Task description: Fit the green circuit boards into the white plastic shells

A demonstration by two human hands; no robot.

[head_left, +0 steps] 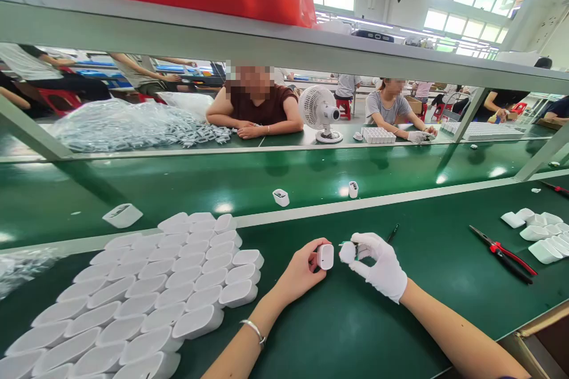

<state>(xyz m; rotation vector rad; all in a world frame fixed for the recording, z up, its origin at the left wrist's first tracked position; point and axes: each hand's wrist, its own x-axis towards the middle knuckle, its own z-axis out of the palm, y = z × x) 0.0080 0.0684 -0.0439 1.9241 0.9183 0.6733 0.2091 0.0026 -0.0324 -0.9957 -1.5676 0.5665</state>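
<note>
My bare left hand [304,266] is closed around a white plastic casing [326,257], held above the green work surface with a small dark slot showing on its face. Just to the right, my white-gloved right hand [377,263] pinches a small round white part [347,252] with a bit of green at its edge. The two pieces face each other across a narrow gap and do not touch. Behind the gloved hand lies a thin dark tool [393,233], partly hidden by the fingers.
Rows of white casings [164,278] stand packed at left. Red-and-black pliers [504,253] lie at right, near more white casings [544,234]. Casings ride a green belt [249,174] beyond a pale rail. Overhead runs a shelf [200,29]; people sit opposite beside a white fan [319,109].
</note>
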